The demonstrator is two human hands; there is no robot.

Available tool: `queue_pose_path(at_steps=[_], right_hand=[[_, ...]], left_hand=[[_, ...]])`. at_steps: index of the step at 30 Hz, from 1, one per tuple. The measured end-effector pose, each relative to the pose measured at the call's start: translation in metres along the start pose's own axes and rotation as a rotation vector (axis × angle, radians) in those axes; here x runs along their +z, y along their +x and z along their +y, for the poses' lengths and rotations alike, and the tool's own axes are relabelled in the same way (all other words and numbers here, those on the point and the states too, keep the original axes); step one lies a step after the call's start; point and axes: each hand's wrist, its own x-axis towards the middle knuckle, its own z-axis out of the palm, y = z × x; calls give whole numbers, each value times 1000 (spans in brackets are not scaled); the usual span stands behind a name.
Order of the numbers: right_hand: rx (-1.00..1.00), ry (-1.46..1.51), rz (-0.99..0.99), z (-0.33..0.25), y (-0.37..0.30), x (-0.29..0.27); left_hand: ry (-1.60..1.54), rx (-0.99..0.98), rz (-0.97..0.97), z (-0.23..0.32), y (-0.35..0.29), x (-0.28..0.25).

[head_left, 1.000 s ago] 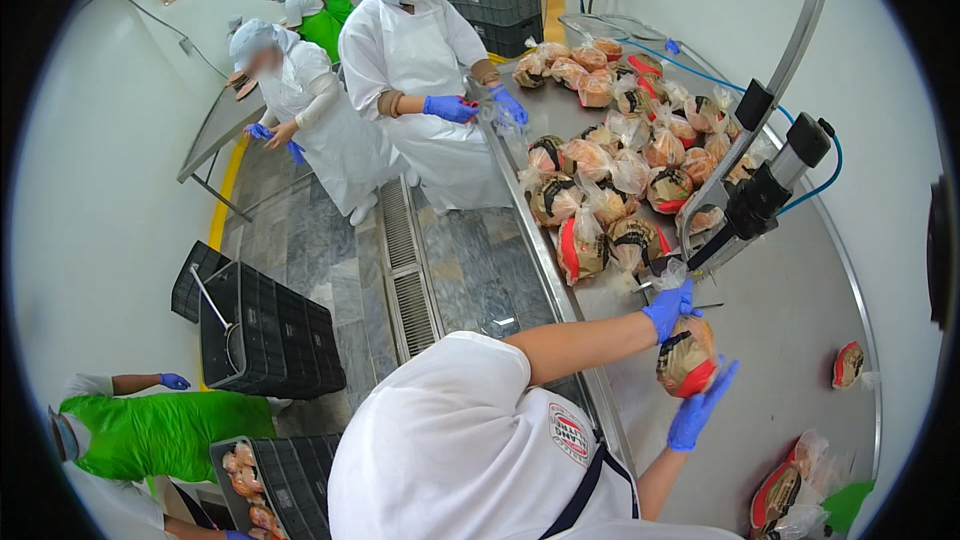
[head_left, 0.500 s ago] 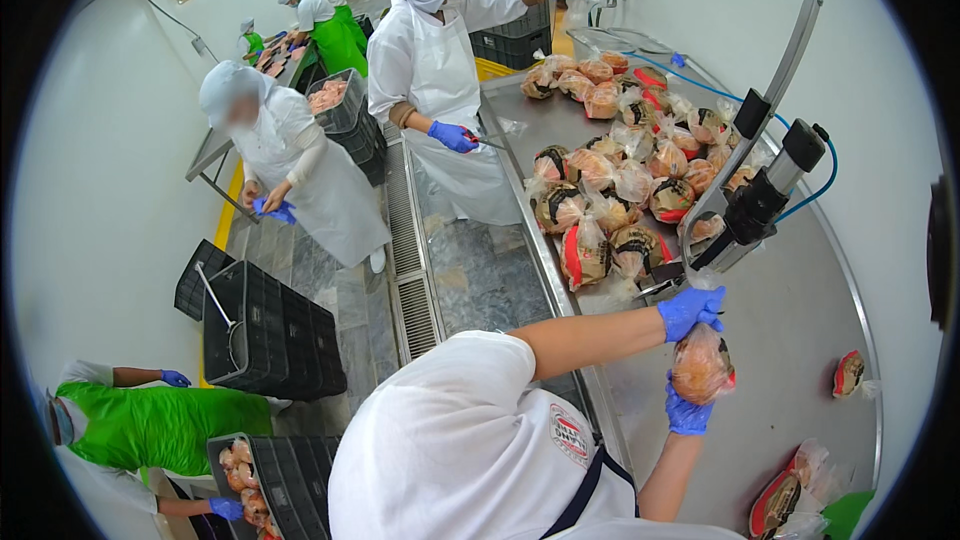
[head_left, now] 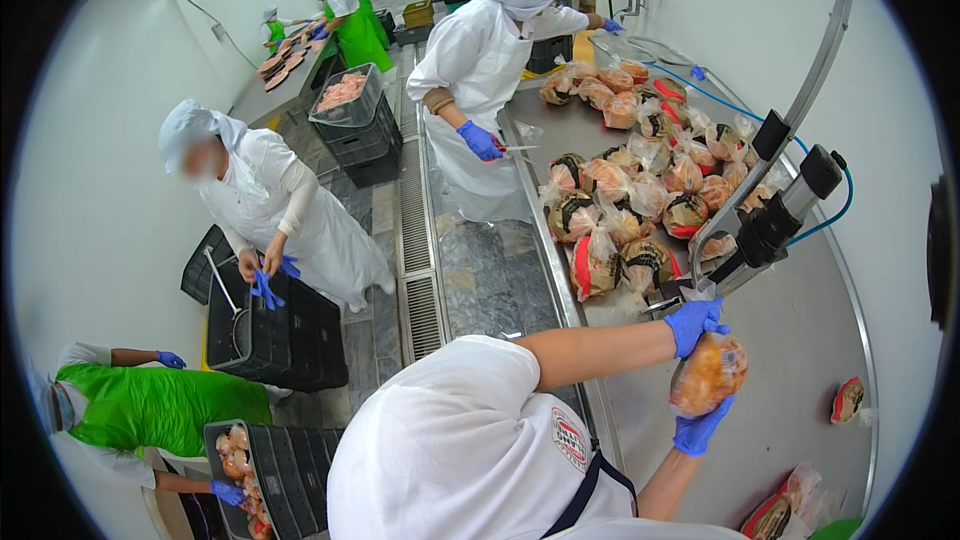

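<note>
My left hand (head_left: pixel 695 328), in a blue glove, is closed around the gathered neck of a clear bag with a golden-orange whole chicken (head_left: pixel 712 375) in it. Above that hand, the bag's loose end lies by the lower end of a metal clipping machine (head_left: pixel 765 220) with a black cylinder and a curved arm. My right hand (head_left: pixel 704 428), also gloved in blue, holds the bagged chicken from below; its fingers are partly hidden. Beyond the machine, several bagged chickens (head_left: pixel 685 215) in clear, red and black wrapping crowd the steel table (head_left: pixel 650 430).
A red-and-black bag (head_left: pixel 847 400) lies by the table's right rim, and more bags (head_left: pixel 768 518) are at the near edge. Across the table, a co-worker (head_left: pixel 470 110) holds a thin tool. Black crates (head_left: pixel 290 330) and two more people stand at the left.
The bagged chicken has turned, tilted and risen slightly between my hands, so its red printed side no longer shows. At the left, a person holding blue gloves has come nearer, behind the black crates.
</note>
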Motion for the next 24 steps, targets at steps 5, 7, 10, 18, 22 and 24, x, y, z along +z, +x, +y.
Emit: queue_pose_path(at_steps=[5, 7, 10, 18, 22, 24], right_hand=[[186, 13, 6, -3, -3, 33], [-141, -383, 60, 0, 6, 32], [-460, -985, -143, -25, -10, 86], [-769, -1305, -283, -22, 1, 95], [-640, -883, 22, 7, 7, 99], [-539, -464, 206, 23, 21, 87]], left_hand=[[-53, 88, 249, 13, -9, -4], [-112, 89, 305, 20, -12, -11], [-153, 41, 366, 34, -29, -27], [-70, 112, 224, 44, -31, -13], [192, 209, 209, 53, -39, 15], [300, 207, 134, 56, -67, 38]])
